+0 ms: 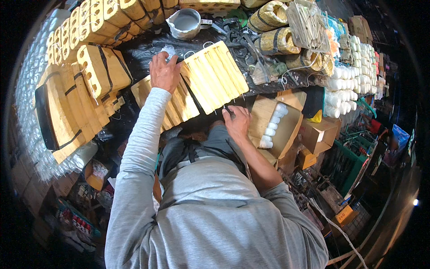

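Two yellow mould halves with long parallel grooves lie side by side before me: the left half [180,110] partly under my left wrist, the right half [215,77] fully in sight. My left hand [165,71] rests over the left half's far end, its fingers bent down; whatever they grip is hidden. Just beyond the fingertips sits a crumpled piece of clear plastic [169,50]. At the near edge of the right half, my right hand [237,121] has thumb and forefinger closed beside short white string ends. Whether they pinch one is too small to tell. A white string loops from the far edge.
Strapped yellow moulds [105,69] stand stacked left and behind. A grey-white pot with a handle [184,24] stands at the back. Rolled moulds [277,41] and a clear box of thin sticks [307,24] are right. An open carton [286,127] holds white cylinders [274,125].
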### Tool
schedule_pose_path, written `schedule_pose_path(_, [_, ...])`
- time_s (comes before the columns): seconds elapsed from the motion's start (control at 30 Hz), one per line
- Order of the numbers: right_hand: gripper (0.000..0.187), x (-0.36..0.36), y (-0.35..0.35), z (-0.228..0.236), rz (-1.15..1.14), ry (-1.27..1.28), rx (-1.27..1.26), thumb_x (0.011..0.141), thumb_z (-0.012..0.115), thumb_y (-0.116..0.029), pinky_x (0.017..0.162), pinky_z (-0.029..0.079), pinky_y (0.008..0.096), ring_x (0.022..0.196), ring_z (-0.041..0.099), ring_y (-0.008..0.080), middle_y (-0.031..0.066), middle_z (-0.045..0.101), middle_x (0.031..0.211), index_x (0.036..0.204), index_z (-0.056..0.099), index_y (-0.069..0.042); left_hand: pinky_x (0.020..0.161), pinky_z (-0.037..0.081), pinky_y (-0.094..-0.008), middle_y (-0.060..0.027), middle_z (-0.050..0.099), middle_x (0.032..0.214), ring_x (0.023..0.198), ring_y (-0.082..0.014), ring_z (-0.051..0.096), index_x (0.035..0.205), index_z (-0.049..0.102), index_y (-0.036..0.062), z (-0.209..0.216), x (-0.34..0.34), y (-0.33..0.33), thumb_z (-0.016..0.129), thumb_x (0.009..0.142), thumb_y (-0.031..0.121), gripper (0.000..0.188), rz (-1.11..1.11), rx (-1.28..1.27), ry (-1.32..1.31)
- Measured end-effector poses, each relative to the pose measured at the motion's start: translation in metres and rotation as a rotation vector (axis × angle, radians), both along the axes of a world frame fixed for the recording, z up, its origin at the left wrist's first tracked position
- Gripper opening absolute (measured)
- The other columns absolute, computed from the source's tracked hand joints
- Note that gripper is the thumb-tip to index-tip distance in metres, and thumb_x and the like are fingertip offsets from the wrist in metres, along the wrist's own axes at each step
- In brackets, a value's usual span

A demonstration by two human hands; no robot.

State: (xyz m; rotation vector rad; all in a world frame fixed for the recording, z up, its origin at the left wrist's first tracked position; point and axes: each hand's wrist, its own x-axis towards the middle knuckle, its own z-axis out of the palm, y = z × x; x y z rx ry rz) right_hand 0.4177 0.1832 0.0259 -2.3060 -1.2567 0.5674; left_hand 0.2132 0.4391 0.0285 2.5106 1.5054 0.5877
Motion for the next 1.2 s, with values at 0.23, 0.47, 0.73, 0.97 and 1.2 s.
schedule_pose_path(0.23, [0.023, -0.005, -0.017, 0.005, 0.035, -0.022, -0.049, 0.089, 0.077, -0.029, 0.103, 0.04, 0.0515, 0.109, 0.064, 0.0334, 0.0097, 0.076, 0.108, 0.104, 0.079, -0.011, 0.1, 0.044, -0.049, -0.0141, 0.059, 0.121, 0.116, -0.034, 0.054, 0.115, 0.078, 0.0095, 0.004, 0.011, 0.004, 0.085, 0.084, 0.032, 0.039, 0.098, -0.034, 0.029])
schedule_pose_path(0.47, [0.022, -0.015, -0.025, 0.021, 0.096, -0.053, -0.049, 0.09, 0.077, -0.027, 0.099, 0.044, 0.0477, 0.106, 0.067, 0.0312, 0.0095, 0.077, 0.105, 0.101, 0.079, -0.007, 0.102, 0.042, -0.0476, -0.0145, 0.058, 0.122, 0.118, -0.0328, 0.052, 0.116, 0.078, 0.0094, 0.002, 0.015, -0.002, 0.083, 0.086, 0.035, 0.04, 0.162, -0.072, -0.012])
schedule_pose_path(0.73, [0.023, -0.023, -0.03, 0.028, 0.116, -0.055, -0.064, 0.091, 0.077, -0.027, 0.098, 0.046, 0.0471, 0.105, 0.067, 0.0311, 0.0098, 0.077, 0.105, 0.102, 0.079, -0.007, 0.105, 0.041, -0.048, -0.0146, 0.057, 0.125, 0.121, -0.033, 0.05, 0.116, 0.078, 0.0102, 0.003, 0.02, -0.002, 0.082, 0.086, 0.035, 0.039, 0.205, -0.142, -0.033])
schedule_pose_path(0.97, [0.023, -0.028, -0.036, 0.029, 0.14, 0.04, -0.062, 0.09, 0.078, -0.024, 0.093, 0.05, 0.0474, 0.101, 0.068, 0.0326, 0.0129, 0.076, 0.101, 0.102, 0.078, -0.004, 0.102, 0.042, -0.0498, -0.017, 0.059, 0.122, 0.118, -0.0348, 0.052, 0.117, 0.076, 0.0079, 0.002, 0.015, -0.002, 0.08, 0.09, 0.033, 0.037, 0.179, -0.144, -0.101])
schedule_pose_path(1.2, [0.024, -0.035, -0.039, 0.025, 0.163, 0.276, -0.155, 0.093, 0.074, -0.023, 0.097, 0.052, 0.0466, 0.107, 0.069, 0.0373, 0.0192, 0.076, 0.108, 0.106, 0.078, -0.002, 0.075, 0.052, -0.0372, -0.009, 0.059, 0.086, 0.08, -0.0251, 0.062, 0.117, 0.069, 0.0008, 0.048, -0.086, -0.134, 0.076, 0.095, 0.013, 0.026, 0.247, -0.363, -0.482])
